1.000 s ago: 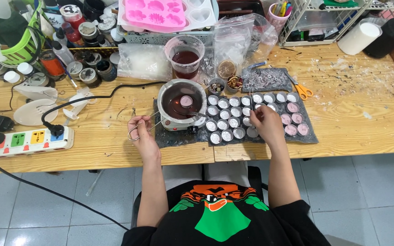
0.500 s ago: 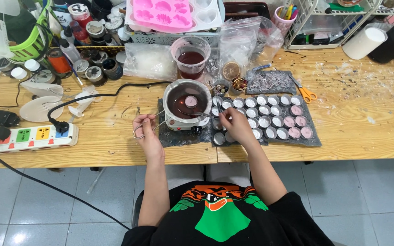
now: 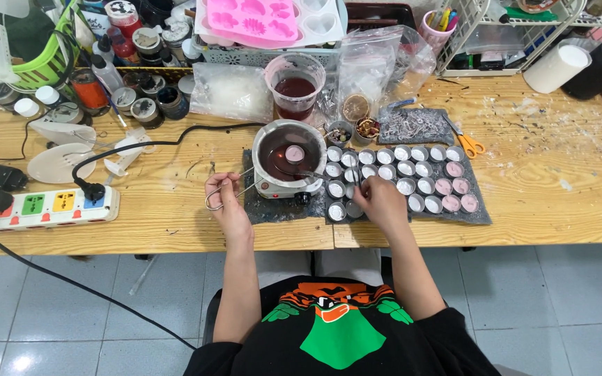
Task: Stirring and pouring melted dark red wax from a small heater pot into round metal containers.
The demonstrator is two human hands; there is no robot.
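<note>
The left hand (image 3: 226, 202) clenched the tongs (image 3: 245, 186), their long axis running right and far into the melting pot (image 3: 288, 159); the right hand (image 3: 379, 203), fingers curled, rested on the small cups (image 3: 412, 182).

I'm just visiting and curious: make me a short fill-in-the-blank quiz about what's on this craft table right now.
1. The left hand holds metal tongs that reach into the small melting ____.
2. The right hand rests over rows of small round metal ____ on the dark mat.
3. A few cups at the right end hold ____ wax.
4. The scissors beside the mat have ____ handles.

Missing words: pot; cups; pink; orange
</note>
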